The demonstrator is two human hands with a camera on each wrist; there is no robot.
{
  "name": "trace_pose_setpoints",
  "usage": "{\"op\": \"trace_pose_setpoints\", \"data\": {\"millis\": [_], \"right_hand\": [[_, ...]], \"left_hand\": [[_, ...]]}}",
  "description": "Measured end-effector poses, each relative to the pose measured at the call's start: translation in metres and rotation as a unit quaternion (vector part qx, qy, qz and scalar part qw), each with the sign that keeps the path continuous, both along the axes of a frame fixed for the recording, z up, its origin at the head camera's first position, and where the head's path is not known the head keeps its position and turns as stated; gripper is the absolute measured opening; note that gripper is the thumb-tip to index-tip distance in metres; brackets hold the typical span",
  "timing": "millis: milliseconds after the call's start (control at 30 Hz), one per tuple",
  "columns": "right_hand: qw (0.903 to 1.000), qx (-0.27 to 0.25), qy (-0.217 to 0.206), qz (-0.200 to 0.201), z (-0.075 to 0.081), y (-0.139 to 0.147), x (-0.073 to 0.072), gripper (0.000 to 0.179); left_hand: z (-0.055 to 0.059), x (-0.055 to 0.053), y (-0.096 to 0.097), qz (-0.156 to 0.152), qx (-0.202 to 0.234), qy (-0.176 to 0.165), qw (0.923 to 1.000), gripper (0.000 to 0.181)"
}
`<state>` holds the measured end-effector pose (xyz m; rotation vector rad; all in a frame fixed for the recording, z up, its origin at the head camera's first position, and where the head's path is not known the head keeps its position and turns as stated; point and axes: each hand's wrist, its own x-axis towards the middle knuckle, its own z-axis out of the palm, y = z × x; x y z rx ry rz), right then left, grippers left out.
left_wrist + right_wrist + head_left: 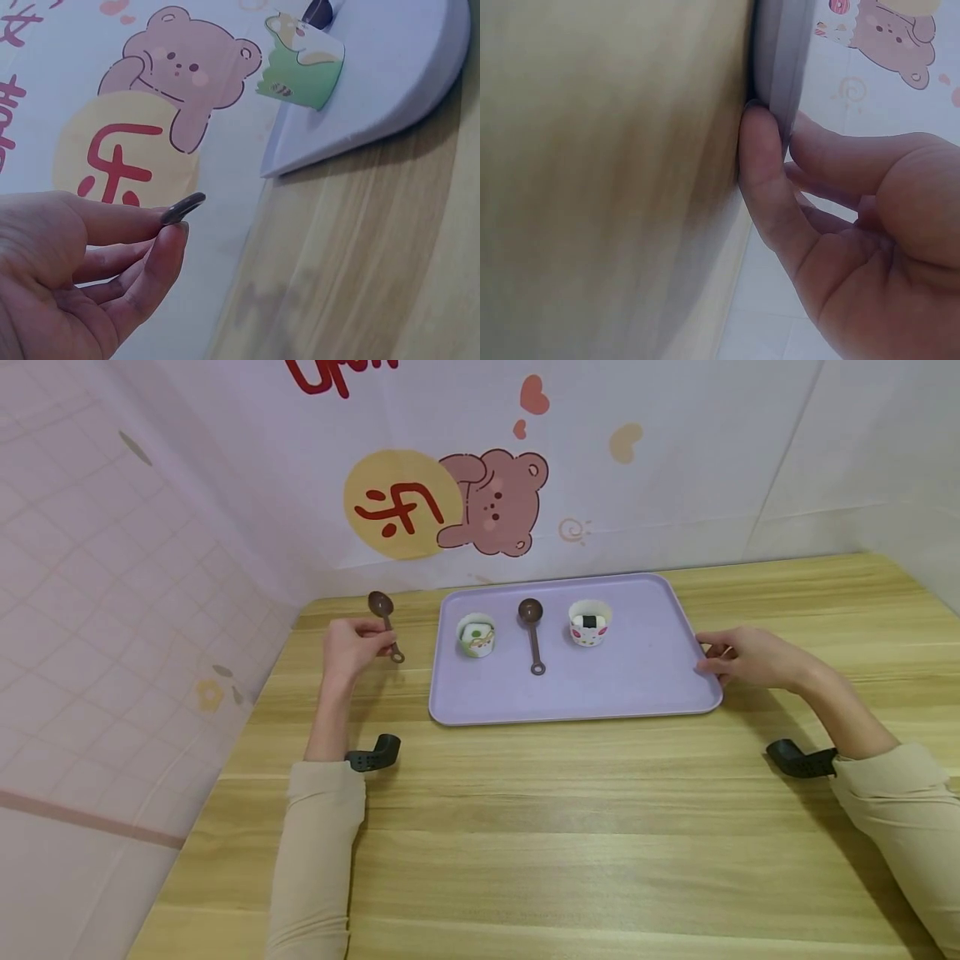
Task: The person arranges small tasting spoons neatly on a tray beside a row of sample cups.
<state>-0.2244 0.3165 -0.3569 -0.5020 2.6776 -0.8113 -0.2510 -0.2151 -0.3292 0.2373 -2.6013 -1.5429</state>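
Note:
My left hand (pixel 352 649) pinches the handle of a brown measuring spoon (pixel 382 605) between thumb and finger, left of the tray. In the left wrist view only the spoon's dark handle end (pixel 184 208) shows past the fingertips. My right hand (pixel 757 657) grips the right rim of the lavender tray (pixel 645 677), thumb on one side and a finger under the edge (pixel 780 75). On the tray lies a second brown spoon (pixel 531 612), bowl toward the wall. Left of it stands a green-and-white paper cup (pixel 477 647); right of it, a white patterned cup (pixel 588 637) holding a rice-ball-like piece.
The wooden table (pixel 525 827) runs up to a wall sheet (pixel 675 468) printed with a bear and hearts. A tiled-pattern sheet (pixel 97 610) borders the left side. Dark wrist mounts (pixel 373 754) stick out inward from both forearms.

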Motion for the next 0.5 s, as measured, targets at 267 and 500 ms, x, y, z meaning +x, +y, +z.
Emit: {"op": "trace_pose_setpoints", "data": {"millis": [267, 500], "right_hand": [[1.0000, -0.003, 0.002, 0.003, 0.000, 0.000, 0.000, 0.054], [0.9999, 0.001, 0.008, 0.008, 0.000, 0.000, 0.000, 0.053]], "left_hand": [[0.008, 0.002, 0.009, -0.011, 0.006, -0.004, 0.9999, 0.026], [0.013, 0.001, 0.019, -0.021, 0.025, 0.000, 0.9995, 0.028]]}}
